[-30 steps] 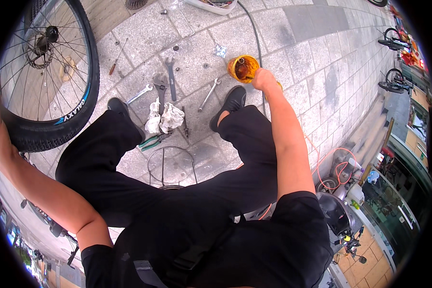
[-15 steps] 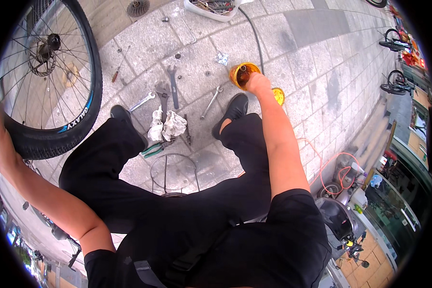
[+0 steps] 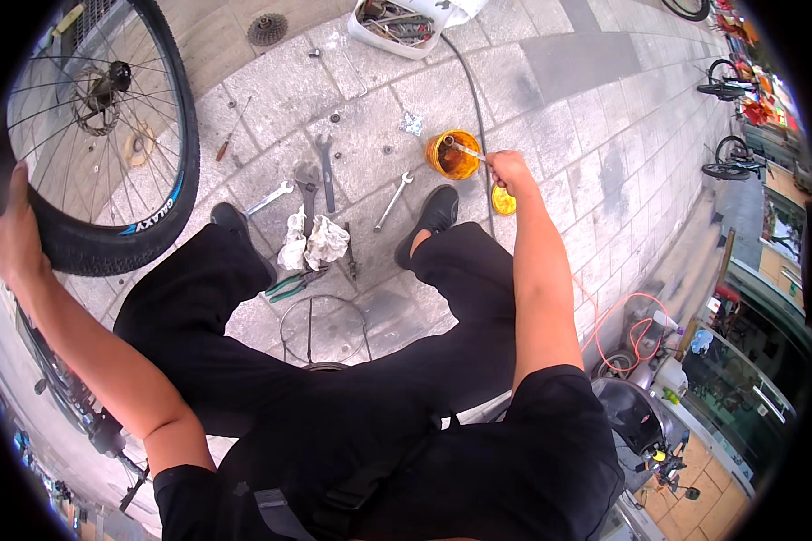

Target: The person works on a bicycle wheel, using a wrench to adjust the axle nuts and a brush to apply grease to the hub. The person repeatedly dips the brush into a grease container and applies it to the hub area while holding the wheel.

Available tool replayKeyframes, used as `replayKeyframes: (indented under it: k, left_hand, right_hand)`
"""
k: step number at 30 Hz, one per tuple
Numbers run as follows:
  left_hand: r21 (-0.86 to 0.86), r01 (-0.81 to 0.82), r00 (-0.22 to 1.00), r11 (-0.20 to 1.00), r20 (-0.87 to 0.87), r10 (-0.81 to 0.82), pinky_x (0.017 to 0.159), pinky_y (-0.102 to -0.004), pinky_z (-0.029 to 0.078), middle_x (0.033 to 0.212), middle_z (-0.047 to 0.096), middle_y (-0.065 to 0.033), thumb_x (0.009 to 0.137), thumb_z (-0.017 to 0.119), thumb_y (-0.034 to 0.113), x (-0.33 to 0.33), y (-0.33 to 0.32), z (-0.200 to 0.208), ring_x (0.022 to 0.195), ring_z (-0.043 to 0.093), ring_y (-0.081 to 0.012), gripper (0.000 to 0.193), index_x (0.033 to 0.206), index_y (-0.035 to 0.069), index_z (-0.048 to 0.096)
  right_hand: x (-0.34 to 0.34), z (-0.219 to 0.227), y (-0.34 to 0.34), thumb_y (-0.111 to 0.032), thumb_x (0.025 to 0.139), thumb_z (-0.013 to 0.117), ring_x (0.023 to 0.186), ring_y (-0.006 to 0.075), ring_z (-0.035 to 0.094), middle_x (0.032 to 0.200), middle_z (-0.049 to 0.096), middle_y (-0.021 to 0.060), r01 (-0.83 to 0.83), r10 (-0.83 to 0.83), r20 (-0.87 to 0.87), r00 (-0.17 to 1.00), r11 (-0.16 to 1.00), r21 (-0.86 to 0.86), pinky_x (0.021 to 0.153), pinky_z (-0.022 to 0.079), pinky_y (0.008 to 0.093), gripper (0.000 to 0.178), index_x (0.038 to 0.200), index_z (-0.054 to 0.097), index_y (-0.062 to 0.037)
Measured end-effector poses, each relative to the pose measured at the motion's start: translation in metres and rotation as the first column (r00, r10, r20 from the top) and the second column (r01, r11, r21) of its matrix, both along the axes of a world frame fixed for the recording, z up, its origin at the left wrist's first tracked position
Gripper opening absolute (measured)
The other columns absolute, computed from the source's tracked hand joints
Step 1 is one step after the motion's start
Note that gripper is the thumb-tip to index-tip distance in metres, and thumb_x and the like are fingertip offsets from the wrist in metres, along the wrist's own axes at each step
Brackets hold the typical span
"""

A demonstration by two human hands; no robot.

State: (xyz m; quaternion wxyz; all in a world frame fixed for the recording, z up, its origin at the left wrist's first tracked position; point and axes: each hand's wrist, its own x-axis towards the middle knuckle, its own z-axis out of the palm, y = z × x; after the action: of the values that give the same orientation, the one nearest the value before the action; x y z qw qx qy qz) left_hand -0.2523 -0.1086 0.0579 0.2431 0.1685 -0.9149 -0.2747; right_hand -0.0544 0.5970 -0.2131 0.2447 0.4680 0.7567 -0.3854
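Note:
At the left, my left hand (image 3: 16, 236) is closed around the tyre of an upright bicycle wheel (image 3: 144, 245), with its fingers partly hidden in the dark rim of the picture. The wheel shows a hub (image 3: 110, 83) and a brake disc among its spokes. My right hand (image 3: 507, 171) pinches a slim metal tool (image 3: 468, 148) whose ring-like end reaches into an orange-yellow tub (image 3: 440, 164). Dark brown grease smears the tub's inside. Beneath that hand, a round yellow lid (image 3: 503, 200) lies on the paving.
Spanners (image 3: 393, 200), an adjustable wrench (image 3: 308, 177), crumpled white rags (image 3: 327, 240) and green-handled pliers (image 3: 289, 285) lie between my feet. Farther off are a screwdriver (image 3: 221, 149), a sprocket cassette (image 3: 267, 31) and a toolbox (image 3: 392, 43). A black hose (image 3: 472, 81) runs past the tub.
My right hand has drawn back from the tub's mouth to the right, bringing the metal tool into sight. My left hand and the wheel have shifted slightly.

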Motion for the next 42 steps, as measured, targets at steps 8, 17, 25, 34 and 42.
replayKeyframes:
  k: [8, 17, 25, 34, 42]
  left_hand:
    - [-0.002, -0.143, 0.990, 0.990, 0.009, 0.143, 0.089, -0.0372, 0.051, 0.107, 0.071, -0.0166, 0.077, 0.084, 0.039, 0.031, 0.002, 0.013, 0.097, 0.067, -0.0253, 0.066, 0.122, -0.006, 0.064]
    - [0.265, -0.112, 0.991, 0.958, -0.039, 0.127, 0.076, -0.0361, 0.053, 0.101, 0.067, -0.0154, 0.076, 0.081, 0.021, 0.080, -0.021, 0.030, 0.082, 0.064, -0.0213, 0.066, 0.127, -0.010, 0.054]
    - [0.406, -0.160, 0.987, 0.900, 0.042, 0.156, 0.075, -0.0352, 0.053, 0.102, 0.066, -0.0152, 0.075, 0.075, 0.019, 0.080, -0.075, 0.030, 0.083, 0.064, -0.0214, 0.064, 0.129, -0.008, 0.053]
    - [0.507, -0.162, 0.985, 0.846, 0.038, 0.166, 0.066, -0.0321, 0.053, 0.098, 0.066, -0.0120, 0.079, 0.075, 0.013, 0.068, -0.101, 0.016, 0.076, 0.062, -0.0173, 0.056, 0.127, -0.008, 0.054]
    - [0.491, -0.153, 0.986, 0.858, 0.012, 0.169, 0.069, -0.0315, 0.053, 0.101, 0.067, -0.0119, 0.079, 0.076, 0.014, 0.065, -0.099, 0.016, 0.079, 0.063, -0.0176, 0.056, 0.127, -0.007, 0.055]
  right_hand:
    - [-0.019, 0.077, -0.047, -0.016, 0.090, 0.064, 0.050, 0.0124, 0.050, 0.067, 0.056, 0.0028, 0.033, -0.076, -0.254, 0.964, 0.985, -0.169, 0.042, 0.037, 0.0285, 0.014, 0.082, 0.062, -0.0038]
    - [-0.062, 0.128, -0.246, -0.010, 0.095, 0.066, 0.076, 0.0199, 0.070, 0.092, 0.070, 0.0124, -0.117, -0.234, -0.488, 0.841, 0.801, -0.587, 0.064, 0.058, 0.0331, 0.024, 0.113, 0.063, 0.0047]
    - [-0.148, 0.105, -0.415, -0.006, 0.093, 0.068, 0.081, 0.0261, 0.071, 0.094, 0.069, 0.0150, -0.232, -0.432, -0.382, 0.817, 0.361, -0.903, 0.074, 0.062, 0.0409, 0.020, 0.108, 0.063, 0.0063]
    - [-0.244, 0.059, -0.535, -0.002, 0.095, 0.063, 0.080, 0.0246, 0.071, 0.093, 0.068, 0.0148, -0.218, -0.397, -0.386, 0.833, 0.406, -0.888, 0.071, 0.063, 0.0371, 0.018, 0.110, 0.061, 0.0080]
    - [-0.279, 0.036, -0.561, -0.004, 0.094, 0.063, 0.077, 0.0202, 0.069, 0.091, 0.068, 0.0127, -0.332, -0.263, -0.503, 0.824, 0.495, -0.803, 0.068, 0.060, 0.0332, 0.021, 0.111, 0.064, 0.0082]
